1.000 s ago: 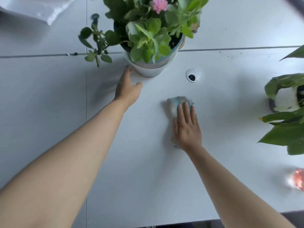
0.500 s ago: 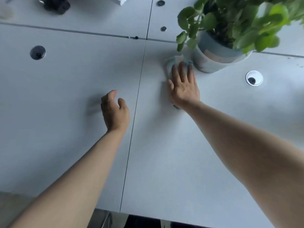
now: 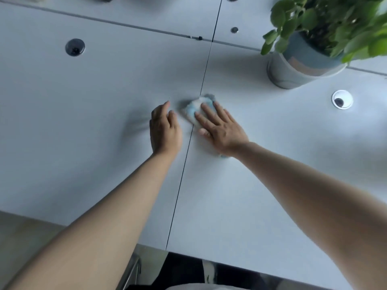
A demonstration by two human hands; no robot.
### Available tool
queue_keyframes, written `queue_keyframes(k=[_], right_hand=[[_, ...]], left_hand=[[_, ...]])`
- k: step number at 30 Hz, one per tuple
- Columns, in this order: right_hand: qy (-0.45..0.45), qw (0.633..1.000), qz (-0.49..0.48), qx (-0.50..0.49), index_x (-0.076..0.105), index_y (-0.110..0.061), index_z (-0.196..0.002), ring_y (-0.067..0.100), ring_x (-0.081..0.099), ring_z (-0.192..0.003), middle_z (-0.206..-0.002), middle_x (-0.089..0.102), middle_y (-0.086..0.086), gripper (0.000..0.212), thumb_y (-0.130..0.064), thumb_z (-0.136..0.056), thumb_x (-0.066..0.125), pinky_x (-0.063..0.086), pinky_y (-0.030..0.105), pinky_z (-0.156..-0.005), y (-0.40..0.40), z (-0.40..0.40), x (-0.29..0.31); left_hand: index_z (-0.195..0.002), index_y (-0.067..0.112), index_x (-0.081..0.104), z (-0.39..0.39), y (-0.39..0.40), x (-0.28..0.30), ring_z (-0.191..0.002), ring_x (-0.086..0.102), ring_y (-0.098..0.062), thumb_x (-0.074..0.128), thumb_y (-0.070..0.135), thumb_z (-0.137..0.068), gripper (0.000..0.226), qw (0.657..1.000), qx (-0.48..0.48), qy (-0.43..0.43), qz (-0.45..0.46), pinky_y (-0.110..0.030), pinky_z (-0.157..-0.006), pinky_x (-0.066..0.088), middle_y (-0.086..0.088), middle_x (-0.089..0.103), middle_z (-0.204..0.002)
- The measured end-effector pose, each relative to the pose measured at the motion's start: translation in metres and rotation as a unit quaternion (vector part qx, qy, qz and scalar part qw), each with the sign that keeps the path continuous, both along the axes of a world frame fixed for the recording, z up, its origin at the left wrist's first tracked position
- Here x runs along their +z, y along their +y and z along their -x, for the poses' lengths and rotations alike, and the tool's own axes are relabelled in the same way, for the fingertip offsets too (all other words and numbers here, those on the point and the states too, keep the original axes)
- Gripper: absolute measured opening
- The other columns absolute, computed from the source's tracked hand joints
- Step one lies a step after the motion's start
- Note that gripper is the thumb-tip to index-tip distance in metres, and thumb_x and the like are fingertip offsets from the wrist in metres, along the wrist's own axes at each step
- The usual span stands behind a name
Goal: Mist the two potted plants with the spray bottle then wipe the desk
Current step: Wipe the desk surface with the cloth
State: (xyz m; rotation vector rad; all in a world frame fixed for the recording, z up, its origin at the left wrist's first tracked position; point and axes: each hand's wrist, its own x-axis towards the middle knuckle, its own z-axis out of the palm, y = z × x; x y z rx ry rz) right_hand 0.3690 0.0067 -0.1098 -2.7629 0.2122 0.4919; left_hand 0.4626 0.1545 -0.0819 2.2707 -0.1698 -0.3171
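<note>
A person's right hand (image 3: pixel 221 128) lies flat, fingers straight and spread, pressing a small blue and white cloth (image 3: pixel 196 110) onto a pale grey worktop (image 3: pixel 94 97). The grip is open-palmed pressure, not a closed hold; part of the cloth shows beyond the fingertips and a little more near the wrist. The left hand (image 3: pixel 165 127) sits just beside it, across a thin dark seam (image 3: pixel 188 143) between two panels, fingers relaxed and holding nothing. It is blurred, and whether it touches the surface cannot be told.

Further out, at upper right, a potted plant (image 3: pixel 326 24) with round green leaves stands in a grey and teal pot (image 3: pixel 297 61), well apart from the cloth. Its band carries a peach patch, but no lettering can be read. A white cable grommet (image 3: pixel 342 99) lies right of the cloth, and a dark one (image 3: pixel 75 47) at far left. No spray bottle or second plant is in view.

The wiping step appears to be in hand, misting apparently done. The next move probably calls for sliding the cloth across the seam while keeping flat, even pressure.
</note>
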Motion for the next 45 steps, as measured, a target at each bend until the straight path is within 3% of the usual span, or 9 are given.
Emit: queue_keyframes(k=[7, 11, 17, 24, 26, 31, 34, 37, 45], right_hand=[[0.008, 0.999, -0.004, 0.041, 0.017, -0.032, -0.155, 0.029, 0.000, -0.153, -0.165, 0.009, -0.002, 0.067, -0.054, -0.094, 0.002, -0.002, 0.037, -0.121, 0.065, 0.056, -0.002], [-0.007, 0.998, -0.021, 0.063, 0.019, -0.029, -0.155, 0.028, -0.005, -0.151, -0.165, 0.012, 0.000, 0.065, -0.052, -0.096, 0.005, -0.004, 0.039, -0.120, 0.101, 0.086, -0.004], [0.019, 0.992, -0.032, 0.118, -0.006, -0.034, -0.155, 0.019, -0.033, -0.139, -0.157, -0.022, -0.010, 0.059, -0.052, -0.099, 0.003, -0.019, 0.035, -0.118, 0.154, 0.133, -0.002], [0.010, 0.979, -0.037, 0.200, 0.008, -0.034, -0.155, 0.027, -0.010, -0.152, -0.166, 0.004, -0.004, 0.055, -0.050, -0.102, 0.012, -0.005, 0.040, -0.124, 0.185, 0.192, -0.006], [0.000, 0.986, -0.045, 0.160, 0.016, -0.030, -0.155, 0.027, -0.005, -0.153, -0.166, 0.011, -0.002, 0.060, -0.050, -0.100, 0.009, 0.001, 0.041, -0.125, 0.182, 0.208, -0.007], [-0.011, 0.999, -0.033, -0.021, -0.005, -0.030, -0.156, 0.020, -0.019, -0.150, -0.165, -0.011, -0.004, 0.056, -0.043, -0.106, 0.017, -0.013, 0.032, -0.119, 0.151, 0.262, -0.005], [-0.030, 0.991, -0.022, -0.126, 0.008, -0.028, -0.157, 0.020, -0.014, -0.148, -0.166, 0.002, -0.001, 0.055, -0.041, -0.105, 0.022, -0.005, 0.033, -0.119, 0.119, 0.301, -0.007], [-0.043, 0.965, -0.003, -0.258, 0.023, -0.025, -0.155, 0.022, -0.006, -0.147, -0.164, 0.010, 0.001, 0.055, -0.043, -0.103, 0.022, 0.004, 0.035, -0.119, 0.084, 0.349, -0.006], [-0.007, 0.865, 0.030, -0.502, 0.010, -0.024, -0.157, 0.025, -0.009, -0.152, -0.166, -0.003, 0.003, 0.054, -0.039, -0.106, 0.021, 0.001, 0.037, -0.123, 0.018, 0.459, -0.003]], left_hand=[[-0.130, 0.020, 0.058, 0.024, 0.007, 0.004, -0.136, 0.038, -0.017, 0.016, 0.044, -0.091, 0.061, 0.997, -0.032, 0.062, 0.026, -0.036, -0.114, 0.027, 0.005, 0.052, -0.141], [-0.137, 0.020, 0.050, 0.037, 0.029, 0.004, -0.135, 0.038, -0.019, 0.020, 0.038, -0.097, 0.053, 1.000, -0.015, 0.020, 0.002, -0.033, -0.115, 0.025, -0.001, 0.047, -0.145], [-0.148, 0.014, 0.028, 0.080, 0.063, 0.001, -0.137, 0.034, -0.025, 0.029, 0.039, -0.101, 0.053, 0.998, 0.002, -0.027, -0.048, -0.040, -0.112, 0.029, -0.010, 0.037, -0.147], [-0.144, 0.012, 0.036, 0.169, 0.083, 0.002, -0.131, 0.037, -0.027, 0.026, 0.038, -0.098, 0.054, 0.988, -0.047, -0.075, -0.124, -0.038, -0.106, 0.029, -0.010, 0.042, -0.142], [-0.142, 0.013, 0.038, 0.190, 0.079, 0.001, -0.128, 0.039, -0.027, 0.020, 0.045, -0.092, 0.062, 0.984, -0.072, -0.090, -0.137, -0.039, -0.104, 0.031, -0.010, 0.043, -0.139], [-0.140, 0.012, 0.042, 0.229, 0.043, 0.003, -0.126, 0.042, -0.029, 0.017, 0.046, -0.090, 0.065, 0.972, -0.153, -0.111, -0.139, -0.039, -0.104, 0.032, -0.011, 0.045, -0.138], [-0.140, 0.012, 0.043, 0.256, 0.015, 0.000, -0.124, 0.045, -0.031, 0.019, 0.043, -0.090, 0.063, 0.959, -0.219, -0.120, -0.137, -0.040, -0.102, 0.034, -0.012, 0.045, -0.137], [-0.139, 0.010, 0.044, 0.289, -0.008, -0.005, -0.121, 0.047, -0.033, 0.021, 0.042, -0.091, 0.062, 0.947, -0.270, -0.111, -0.135, -0.040, -0.100, 0.037, -0.013, 0.046, -0.136], [-0.139, 0.009, 0.041, 0.325, -0.024, -0.021, -0.128, 0.041, -0.030, 0.024, 0.040, -0.089, 0.061, 0.936, -0.326, -0.059, -0.122, -0.040, -0.104, 0.034, -0.011, 0.042, -0.139]])
